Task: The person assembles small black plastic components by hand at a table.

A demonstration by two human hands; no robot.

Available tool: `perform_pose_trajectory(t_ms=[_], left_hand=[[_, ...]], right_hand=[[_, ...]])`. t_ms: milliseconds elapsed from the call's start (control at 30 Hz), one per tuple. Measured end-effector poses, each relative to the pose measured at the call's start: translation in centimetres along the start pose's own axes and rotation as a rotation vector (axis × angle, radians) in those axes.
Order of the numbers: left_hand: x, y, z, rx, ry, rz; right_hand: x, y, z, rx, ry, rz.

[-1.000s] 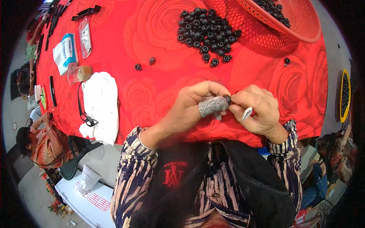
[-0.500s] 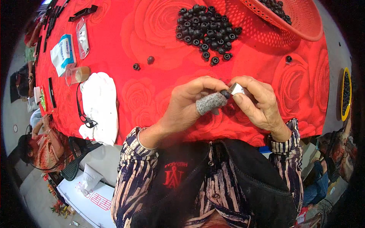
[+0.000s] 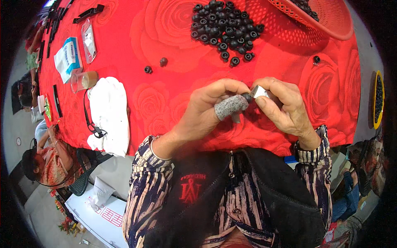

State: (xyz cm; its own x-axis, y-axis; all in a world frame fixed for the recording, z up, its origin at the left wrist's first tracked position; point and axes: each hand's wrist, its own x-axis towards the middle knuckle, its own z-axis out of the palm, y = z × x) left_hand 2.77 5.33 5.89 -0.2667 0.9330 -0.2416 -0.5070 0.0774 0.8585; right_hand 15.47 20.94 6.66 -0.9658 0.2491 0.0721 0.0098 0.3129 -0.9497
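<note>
My left hand [image 3: 199,108] pinches a small round black part [image 3: 247,97] between thumb and fingers; a grey knitted sleeve [image 3: 229,107] covers one finger. Facing it, my right hand [image 3: 289,108] grips a small white-wrapped piece with a metallic-looking edge [image 3: 259,91], its kind unclear. That edge sits against or very close to the black part; whether they touch is hidden by my fingers. Beyond my hands lies a heap of similar black parts [image 3: 225,29], several showing ring-shaped open ends. Single parts [image 3: 148,69] lie apart from the heap.
A red perforated basket [image 3: 337,33] holding more black parts stands far right on the red rose-patterned cloth [image 3: 169,95]. At left are a white cloth [image 3: 109,115], a plastic cup [image 3: 78,82] and a blue-white packet [image 3: 68,60]. A yellow-rimmed container [image 3: 376,120] stands beyond the table's right edge.
Both hands stay together with the same pieces in them. My right hand has shifted slightly, and the white-wrapped piece sits at a somewhat different tilt against the black part.
</note>
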Motion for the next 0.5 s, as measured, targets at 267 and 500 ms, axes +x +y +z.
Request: perform_pose_trajectory(t_ms=[267,500], left_hand=[[0.06,0.19,-0.18,-0.076,-0.048,-0.039],[0.24,-0.13,-0.26,-0.073,-0.048,-0.068]], right_hand=[[0.01,0.23,0.1,-0.002,-0.001,-0.013],[0.05,0.21,-0.06,0.024,-0.023,-0.003]])
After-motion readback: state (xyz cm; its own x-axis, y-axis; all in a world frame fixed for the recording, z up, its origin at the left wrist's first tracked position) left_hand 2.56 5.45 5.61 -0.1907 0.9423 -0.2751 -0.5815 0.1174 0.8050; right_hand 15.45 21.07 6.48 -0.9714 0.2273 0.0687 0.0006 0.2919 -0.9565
